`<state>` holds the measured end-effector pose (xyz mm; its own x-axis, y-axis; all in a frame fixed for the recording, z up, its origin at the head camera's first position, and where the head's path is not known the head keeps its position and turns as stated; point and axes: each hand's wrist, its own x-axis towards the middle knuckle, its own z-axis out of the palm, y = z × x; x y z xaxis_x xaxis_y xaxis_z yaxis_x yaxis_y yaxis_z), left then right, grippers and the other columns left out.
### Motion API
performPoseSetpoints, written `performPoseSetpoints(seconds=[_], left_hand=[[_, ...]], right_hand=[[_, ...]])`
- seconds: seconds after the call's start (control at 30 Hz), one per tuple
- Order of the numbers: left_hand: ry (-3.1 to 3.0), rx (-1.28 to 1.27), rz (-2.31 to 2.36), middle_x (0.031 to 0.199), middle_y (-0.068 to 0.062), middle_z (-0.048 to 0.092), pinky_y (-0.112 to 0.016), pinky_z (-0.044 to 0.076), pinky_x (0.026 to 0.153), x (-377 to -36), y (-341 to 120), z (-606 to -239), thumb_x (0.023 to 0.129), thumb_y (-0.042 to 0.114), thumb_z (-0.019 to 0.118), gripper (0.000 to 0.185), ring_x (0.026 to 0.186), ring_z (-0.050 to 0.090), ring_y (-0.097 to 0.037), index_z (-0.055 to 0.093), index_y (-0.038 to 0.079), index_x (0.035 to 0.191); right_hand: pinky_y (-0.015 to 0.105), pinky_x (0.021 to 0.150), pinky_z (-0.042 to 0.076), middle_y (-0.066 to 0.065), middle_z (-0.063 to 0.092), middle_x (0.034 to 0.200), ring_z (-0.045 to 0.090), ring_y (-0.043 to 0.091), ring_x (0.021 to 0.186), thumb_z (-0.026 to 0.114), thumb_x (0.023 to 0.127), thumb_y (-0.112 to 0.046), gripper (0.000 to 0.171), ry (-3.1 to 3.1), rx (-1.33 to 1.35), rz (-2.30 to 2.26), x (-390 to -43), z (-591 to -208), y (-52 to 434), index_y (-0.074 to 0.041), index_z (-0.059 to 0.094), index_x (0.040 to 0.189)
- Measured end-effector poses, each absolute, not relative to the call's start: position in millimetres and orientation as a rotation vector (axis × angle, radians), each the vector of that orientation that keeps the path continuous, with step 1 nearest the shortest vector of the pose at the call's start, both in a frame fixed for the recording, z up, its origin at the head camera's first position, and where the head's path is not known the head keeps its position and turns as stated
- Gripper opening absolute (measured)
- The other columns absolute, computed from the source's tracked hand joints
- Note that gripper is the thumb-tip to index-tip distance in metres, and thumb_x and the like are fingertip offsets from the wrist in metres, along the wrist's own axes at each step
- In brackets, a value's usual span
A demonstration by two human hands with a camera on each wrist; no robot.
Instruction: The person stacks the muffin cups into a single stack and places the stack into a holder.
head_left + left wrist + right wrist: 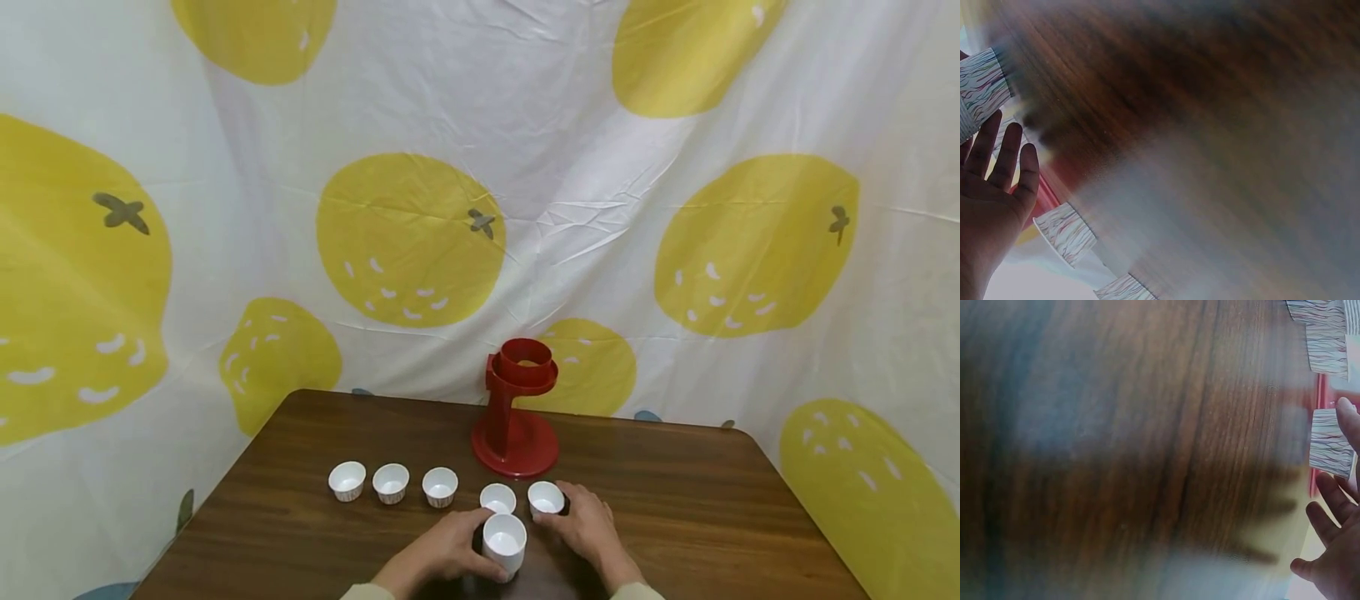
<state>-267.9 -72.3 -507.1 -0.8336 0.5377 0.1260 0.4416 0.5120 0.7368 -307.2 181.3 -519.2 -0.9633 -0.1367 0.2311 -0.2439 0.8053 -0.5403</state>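
White paper baking cups with thin wavy coloured lines stand on the wooden table. My left hand (pixel 452 546) grips a taller stack of baking cups (pixel 504 546) near the table's front, thumb and fingers on either side; its other fingers spread loosely in the left wrist view. With thumb and forefinger, my right hand (pixel 588 529) pinches the rightmost baking cup (pixel 546 498), which shows between them in the right wrist view (pixel 1332 440). Just behind the stack stands another baking cup (pixel 498 497), partly covered by it in the head view.
Three more baking cups, left (pixel 347 481), middle (pixel 391 483) and right (pixel 440 487), continue the row leftward. Behind the row rises a red stand (pixel 517 446) with a round ring-shaped holder on top. A lemon-print cloth (pixel 570 208) hangs beyond the wooden table (pixel 690 492).
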Motion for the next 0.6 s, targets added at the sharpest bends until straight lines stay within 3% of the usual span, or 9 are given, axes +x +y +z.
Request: performPoseSetpoints(seconds=[0.6], left_hand=[[2.638, 0.854, 1.219, 0.096, 0.017, 0.064, -0.028, 0.047, 0.085, -267.7, -71.1, -506.3, 0.069, 0.033, 0.091, 0.053, 0.090, 0.058, -0.003, 0.064, 0.019, 0.112]], right_hand=[[0.057, 0.088, 0.041, 0.014, 0.069, 0.109, 0.063, 0.037, 0.103, 0.083, 0.076, -0.043, 0.064, -2.783, 0.255, 0.892, -295.4, -511.9, 185.8, -0.002, 0.066, 0.122]])
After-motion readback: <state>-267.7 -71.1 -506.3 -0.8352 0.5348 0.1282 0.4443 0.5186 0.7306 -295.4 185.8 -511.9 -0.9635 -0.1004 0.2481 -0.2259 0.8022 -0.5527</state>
